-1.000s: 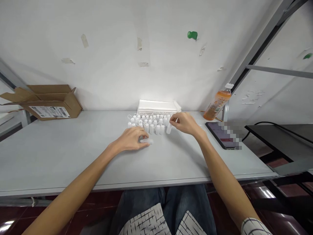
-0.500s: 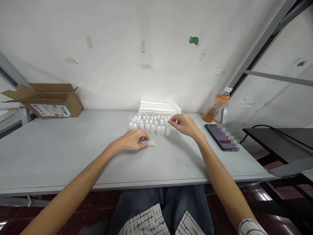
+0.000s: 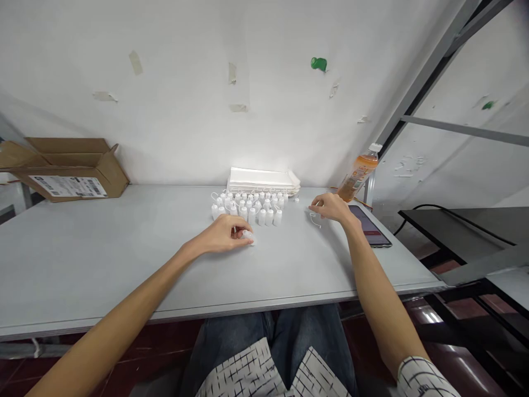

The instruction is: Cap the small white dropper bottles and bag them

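Observation:
Several small white bottles with white loops stand grouped at the middle back of the table. In front of them my left hand pinches a small whitish bottle between thumb and fingers. Off to the right of the group, my right hand has its thumb and index finger pressed together on a thin white string, which dangles above the table. One tiny white piece lies just right of the group.
White flat trays are stacked behind the bottles. At the back left is an open cardboard box. An orange drink bottle and a phone sit at the right, close to my right forearm.
My right hand has moved right, away from the bottles, and the string now shows at its fingers. The bottle in my left hand has tilted upward. The view has shifted slightly right.

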A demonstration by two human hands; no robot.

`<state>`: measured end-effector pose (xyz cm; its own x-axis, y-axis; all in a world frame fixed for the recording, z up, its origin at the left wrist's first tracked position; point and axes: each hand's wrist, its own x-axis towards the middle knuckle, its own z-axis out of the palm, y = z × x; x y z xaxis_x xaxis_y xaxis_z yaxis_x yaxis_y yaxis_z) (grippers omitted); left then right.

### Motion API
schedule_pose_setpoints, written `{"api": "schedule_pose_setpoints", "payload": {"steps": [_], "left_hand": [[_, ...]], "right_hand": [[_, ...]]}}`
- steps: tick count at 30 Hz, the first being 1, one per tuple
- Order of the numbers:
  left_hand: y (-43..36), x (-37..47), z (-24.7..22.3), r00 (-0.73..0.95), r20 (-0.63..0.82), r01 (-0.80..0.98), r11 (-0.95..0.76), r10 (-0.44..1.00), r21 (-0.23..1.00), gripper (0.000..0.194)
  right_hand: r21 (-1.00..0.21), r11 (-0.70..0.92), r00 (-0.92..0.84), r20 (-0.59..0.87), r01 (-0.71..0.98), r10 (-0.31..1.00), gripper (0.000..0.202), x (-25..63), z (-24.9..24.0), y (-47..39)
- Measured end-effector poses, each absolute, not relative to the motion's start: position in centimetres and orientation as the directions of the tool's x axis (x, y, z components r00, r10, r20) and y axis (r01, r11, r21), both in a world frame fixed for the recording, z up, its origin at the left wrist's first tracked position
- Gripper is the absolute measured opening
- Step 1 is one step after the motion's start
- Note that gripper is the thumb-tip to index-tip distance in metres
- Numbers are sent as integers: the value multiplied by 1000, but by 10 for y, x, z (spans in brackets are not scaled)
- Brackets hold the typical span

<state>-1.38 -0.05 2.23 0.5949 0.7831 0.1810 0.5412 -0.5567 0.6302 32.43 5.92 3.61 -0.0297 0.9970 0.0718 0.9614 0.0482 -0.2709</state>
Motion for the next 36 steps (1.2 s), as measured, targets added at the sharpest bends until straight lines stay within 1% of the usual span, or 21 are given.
{"api": "schedule_pose_setpoints", "payload": {"steps": [2,5,10,12,14,17,19,22,25,27,30,36], "left_hand": [[-2,-10,19,614,168,567,-578,771,587,24],[-6,-2,14,623,156,597,-595,767,538,27],[-10,9,7,662,172,571,-639,730,515,30],[-11,12,5,667,177,561,-644,724,520,32],[-11,12,3,659,190,560,-644,728,521,35],[-14,13,4,618,205,589,-620,759,519,38],[-16,14,7,584,197,613,-587,787,529,38],[-19,16,9,574,171,600,-553,801,578,38],[-21,17,9,601,169,541,-554,781,633,38],[-21,17,8,607,188,517,-564,772,644,37],[-21,18,7,606,213,503,-577,766,643,35],[-20,19,9,592,229,519,-583,773,625,38]], "right_hand": [[-261,60,-63,0,963,998,19,323,37,58],[-298,89,-105,-38,950,994,13,323,37,57],[-490,66,-139,-113,869,984,5,327,32,59],[-537,66,-135,-92,841,987,3,327,32,59],[-592,87,-132,-32,801,991,3,326,34,57],[-730,144,-174,34,668,984,12,321,44,48],[-816,202,-254,71,542,965,20,312,53,39],[-888,277,-424,105,367,899,25,291,62,24],[-921,310,-562,132,235,817,24,265,60,14],[-930,317,-613,142,186,777,22,251,56,11],[-929,330,-627,158,167,762,20,238,48,8],[-936,314,-606,160,157,779,20,232,42,6]]}}
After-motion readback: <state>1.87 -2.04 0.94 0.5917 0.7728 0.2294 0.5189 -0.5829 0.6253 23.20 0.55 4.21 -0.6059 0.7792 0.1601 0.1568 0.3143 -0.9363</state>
